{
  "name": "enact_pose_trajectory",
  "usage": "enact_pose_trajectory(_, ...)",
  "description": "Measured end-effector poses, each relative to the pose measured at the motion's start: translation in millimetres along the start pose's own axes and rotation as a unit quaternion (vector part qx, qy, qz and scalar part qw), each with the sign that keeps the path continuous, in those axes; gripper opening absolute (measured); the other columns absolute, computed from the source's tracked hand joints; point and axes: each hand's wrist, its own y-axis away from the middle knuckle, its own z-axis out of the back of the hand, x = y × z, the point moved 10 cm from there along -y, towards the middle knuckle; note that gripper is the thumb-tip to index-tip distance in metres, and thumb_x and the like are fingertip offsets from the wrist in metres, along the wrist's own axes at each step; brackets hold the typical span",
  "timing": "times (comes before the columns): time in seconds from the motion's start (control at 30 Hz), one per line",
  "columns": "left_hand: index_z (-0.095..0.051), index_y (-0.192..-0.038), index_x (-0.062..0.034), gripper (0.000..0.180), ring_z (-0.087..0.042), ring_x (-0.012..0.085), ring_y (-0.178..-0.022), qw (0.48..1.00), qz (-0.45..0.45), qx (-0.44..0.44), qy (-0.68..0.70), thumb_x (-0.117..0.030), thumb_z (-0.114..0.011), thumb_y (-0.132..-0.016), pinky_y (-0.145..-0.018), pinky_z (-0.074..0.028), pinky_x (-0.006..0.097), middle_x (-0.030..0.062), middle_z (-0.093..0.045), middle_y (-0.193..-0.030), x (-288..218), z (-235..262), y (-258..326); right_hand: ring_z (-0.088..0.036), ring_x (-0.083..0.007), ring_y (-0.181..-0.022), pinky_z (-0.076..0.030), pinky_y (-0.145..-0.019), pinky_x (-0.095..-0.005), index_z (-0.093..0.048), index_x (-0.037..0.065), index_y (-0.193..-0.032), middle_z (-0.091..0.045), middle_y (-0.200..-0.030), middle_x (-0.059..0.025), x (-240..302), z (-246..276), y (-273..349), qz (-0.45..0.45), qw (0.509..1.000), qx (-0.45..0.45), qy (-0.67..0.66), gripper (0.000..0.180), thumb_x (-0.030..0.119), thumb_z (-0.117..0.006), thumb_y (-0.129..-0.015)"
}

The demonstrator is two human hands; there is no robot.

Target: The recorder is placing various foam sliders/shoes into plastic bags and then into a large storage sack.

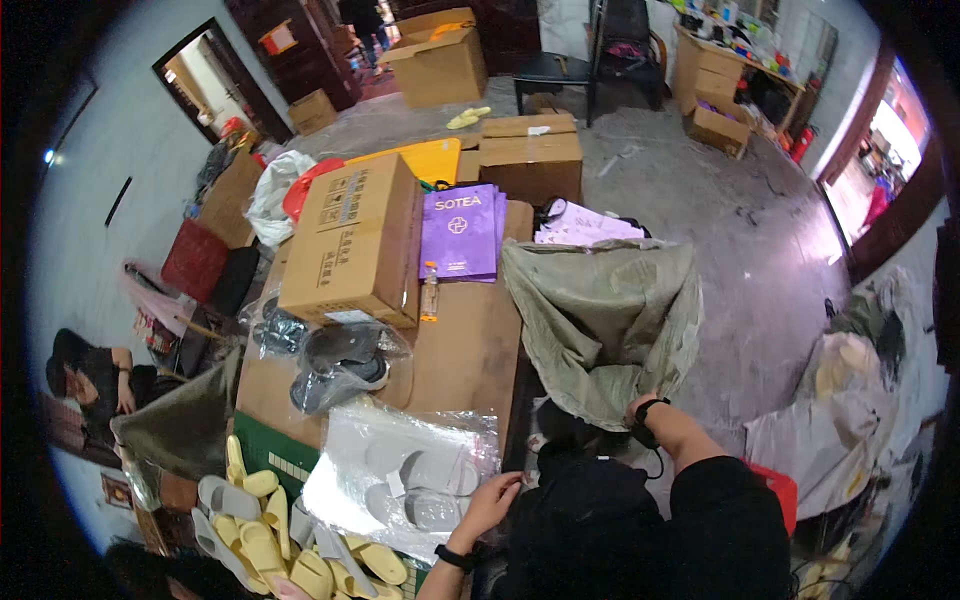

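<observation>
A limp, likely light sack (605,310) is aptly clamped by the right hand (641,408) at its five-o'clock rim; left hand (492,502) cannot be judged.

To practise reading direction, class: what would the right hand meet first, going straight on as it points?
The right hand would probably meet the grey-green sack, whose near edge it seems to touch.

Left hand (492,503) is beside bagged slippers (440,475) at the worktop's (465,350) right edge; right hand (641,409) touches the sack (610,320) beyond it

Olive sack (612,315), grey slippers (440,472), purple bag (458,248)
</observation>
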Motion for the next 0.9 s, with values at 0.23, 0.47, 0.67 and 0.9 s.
enact_pose_trajectory(0.23, -0.047, -0.121, -0.0028, 0.04, -0.039, 0.0346, -0.12, 0.931, -0.287, 0.062, -0.217, -0.023, -0.054, -0.087, -0.099, -0.033, 0.041, 0.0219, -0.042, -0.128, -106, -67, -136, -0.049, -0.0331, -0.109, -0.01, -0.097, -0.0689, -0.063, 0.009, -0.102, -0.058, -0.109, -0.0126, 7, -17, 18, 0.125, 0.991, -0.028, 0.049, 0.04, 0.039, -0.045, -0.083)
enact_pose_trajectory(0.47, -0.037, -0.133, -0.0061, 0.063, -0.038, 0.0305, -0.123, 0.874, -0.323, 0.166, -0.324, -0.052, -0.033, -0.09, -0.11, -0.008, 0.045, 0.018, -0.043, -0.131, -80, -141, -217, -0.059, -0.0353, -0.076, -0.045, -0.064, -0.0436, -0.063, 0.004, -0.071, -0.063, -0.074, -0.0151, 75, 85, 166, 0.337, 0.921, -0.19, -0.043, 0.043, 0.041, -0.049, -0.085)
enact_pose_trajectory(0.67, -0.069, -0.084, -0.0087, 0.037, -0.063, 0.0277, -0.087, 0.774, -0.115, 0.342, -0.521, -0.042, -0.052, -0.08, -0.086, -0.042, 0.041, 0.0136, -0.066, -0.089, 44, -103, -204, -0.053, -0.041, -0.061, -0.045, -0.06, -0.0456, -0.057, 0.004, -0.082, -0.059, -0.071, -0.0184, 15, 114, 157, 0.254, 0.872, -0.311, -0.28, 0.046, 0.049, -0.051, -0.084)
enact_pose_trajectory(0.9, -0.059, -0.078, -0.0112, 0.008, -0.06, 0.0214, -0.062, 0.779, -0.25, 0.082, -0.569, -0.012, -0.053, -0.073, -0.065, -0.041, 0.036, 0.0048, -0.059, -0.061, -60, 3, -188, -0.043, -0.0266, -0.116, -0.004, -0.106, -0.0541, -0.07, 0.007, -0.08, -0.059, -0.107, -0.0118, -30, 168, 154, 0.183, 0.849, -0.495, 0.034, 0.06, 0.058, -0.039, -0.083)
